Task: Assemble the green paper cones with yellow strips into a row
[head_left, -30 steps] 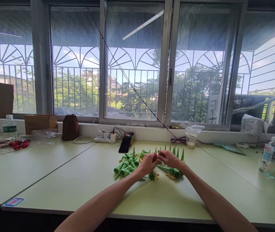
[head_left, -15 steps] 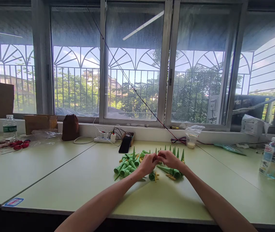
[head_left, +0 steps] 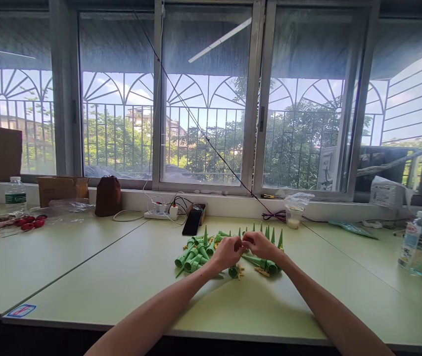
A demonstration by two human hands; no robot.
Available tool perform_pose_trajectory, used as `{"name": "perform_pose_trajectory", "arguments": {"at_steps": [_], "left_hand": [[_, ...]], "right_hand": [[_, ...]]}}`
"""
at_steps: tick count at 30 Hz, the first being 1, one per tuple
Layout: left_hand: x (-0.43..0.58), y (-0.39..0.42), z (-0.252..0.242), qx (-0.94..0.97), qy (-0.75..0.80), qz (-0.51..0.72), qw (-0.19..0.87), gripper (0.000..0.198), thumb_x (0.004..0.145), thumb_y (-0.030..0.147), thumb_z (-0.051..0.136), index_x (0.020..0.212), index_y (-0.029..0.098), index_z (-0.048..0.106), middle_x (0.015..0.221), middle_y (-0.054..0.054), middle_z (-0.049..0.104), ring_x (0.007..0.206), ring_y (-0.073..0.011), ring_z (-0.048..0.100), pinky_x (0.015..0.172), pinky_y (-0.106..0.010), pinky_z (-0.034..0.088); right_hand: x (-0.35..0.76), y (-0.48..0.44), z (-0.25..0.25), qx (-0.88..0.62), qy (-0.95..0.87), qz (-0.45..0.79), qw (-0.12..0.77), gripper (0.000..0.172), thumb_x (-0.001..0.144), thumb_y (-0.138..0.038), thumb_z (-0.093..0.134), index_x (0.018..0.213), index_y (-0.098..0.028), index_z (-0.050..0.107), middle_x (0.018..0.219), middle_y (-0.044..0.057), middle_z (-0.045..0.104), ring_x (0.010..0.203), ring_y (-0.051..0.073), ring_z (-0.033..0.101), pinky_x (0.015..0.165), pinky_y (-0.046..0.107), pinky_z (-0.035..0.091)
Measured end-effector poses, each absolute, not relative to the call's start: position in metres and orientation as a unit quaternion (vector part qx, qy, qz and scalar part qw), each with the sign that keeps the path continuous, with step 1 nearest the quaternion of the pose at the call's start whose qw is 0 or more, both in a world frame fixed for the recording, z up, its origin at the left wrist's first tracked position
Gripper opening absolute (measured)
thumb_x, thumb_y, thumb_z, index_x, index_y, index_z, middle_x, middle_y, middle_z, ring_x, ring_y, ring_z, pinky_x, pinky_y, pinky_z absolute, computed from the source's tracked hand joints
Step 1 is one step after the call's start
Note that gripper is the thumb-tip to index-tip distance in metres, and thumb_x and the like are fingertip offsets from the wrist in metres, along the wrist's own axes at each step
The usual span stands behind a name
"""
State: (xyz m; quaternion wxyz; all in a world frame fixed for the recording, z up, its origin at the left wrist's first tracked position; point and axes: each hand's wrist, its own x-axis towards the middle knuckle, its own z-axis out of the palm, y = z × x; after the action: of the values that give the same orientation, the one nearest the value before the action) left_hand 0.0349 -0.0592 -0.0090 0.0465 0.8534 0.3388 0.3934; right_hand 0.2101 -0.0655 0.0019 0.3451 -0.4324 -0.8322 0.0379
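Note:
My left hand and my right hand meet fingertip to fingertip over a heap of green plastic cones on the pale green table. Both hands are closed in a pinch on a small piece between them, too small to name. Several cones stand upright just behind my right hand. Others lie on their sides to the left. Small yellow parts lie among the cones near my wrists.
A black phone and a white power strip lie behind the heap. A brown pouch, a cardboard box and a water bottle sit at the left, red items nearby. Another bottle stands at the right, a bagged cup by the sill.
Both hands stay joined over the cones; the fingers shift only slightly. The view has hardly moved.

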Motion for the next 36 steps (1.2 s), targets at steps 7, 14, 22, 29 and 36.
{"name": "perform_pose_trajectory", "arguments": {"at_steps": [7,14,22,29,36], "left_hand": [[0.0353,-0.0586,-0.0097,0.854,0.351,0.381,0.056,0.024,0.083,0.034,0.056,0.069,0.017,0.063,0.058,0.000,0.060,0.053,-0.0109,0.048,0.053,-0.022,0.029],[0.0342,-0.0578,-0.0105,0.859,0.361,0.359,0.054,0.025,0.084,0.034,0.054,0.072,0.016,0.065,0.062,-0.001,0.062,0.056,-0.0117,0.051,0.053,-0.022,0.029],[0.0340,-0.0574,-0.0115,0.860,0.362,0.356,0.044,0.025,0.084,0.034,0.055,0.067,0.016,0.061,0.059,0.000,0.059,0.054,-0.0104,0.047,0.052,-0.022,0.027],[0.0333,-0.0572,-0.0109,0.862,0.356,0.358,0.047,0.022,0.082,0.030,0.056,0.064,0.016,0.059,0.057,0.001,0.056,0.053,-0.0095,0.045,0.052,-0.022,0.027],[0.0339,-0.0563,-0.0119,0.861,0.352,0.363,0.050,0.022,0.081,0.029,0.055,0.064,0.016,0.057,0.057,0.002,0.055,0.053,-0.0092,0.044,0.051,-0.022,0.025]], "right_hand": [[0.2096,-0.0663,0.0026,-0.436,-0.833,0.027,0.338,0.020,0.086,-0.025,0.053,0.070,-0.016,0.059,0.060,-0.002,0.055,0.058,0.011,0.044,0.057,0.022,0.029],[0.2080,-0.0698,0.0041,-0.441,-0.834,0.027,0.332,0.020,0.084,-0.023,0.052,0.066,-0.015,0.057,0.057,-0.003,0.050,0.056,0.010,0.040,0.055,0.022,0.027],[0.2079,-0.0681,0.0024,-0.439,-0.836,0.030,0.329,0.017,0.083,-0.020,0.053,0.067,-0.016,0.058,0.058,-0.002,0.051,0.056,0.011,0.041,0.055,0.022,0.027],[0.2076,-0.0696,0.0037,-0.440,-0.836,0.031,0.327,0.017,0.083,-0.020,0.054,0.068,-0.015,0.059,0.059,-0.002,0.053,0.057,0.011,0.043,0.056,0.022,0.028],[0.2081,-0.0669,0.0019,-0.435,-0.836,0.035,0.332,0.016,0.082,-0.019,0.054,0.068,-0.016,0.059,0.059,-0.002,0.053,0.057,0.011,0.042,0.056,0.022,0.028]]}}
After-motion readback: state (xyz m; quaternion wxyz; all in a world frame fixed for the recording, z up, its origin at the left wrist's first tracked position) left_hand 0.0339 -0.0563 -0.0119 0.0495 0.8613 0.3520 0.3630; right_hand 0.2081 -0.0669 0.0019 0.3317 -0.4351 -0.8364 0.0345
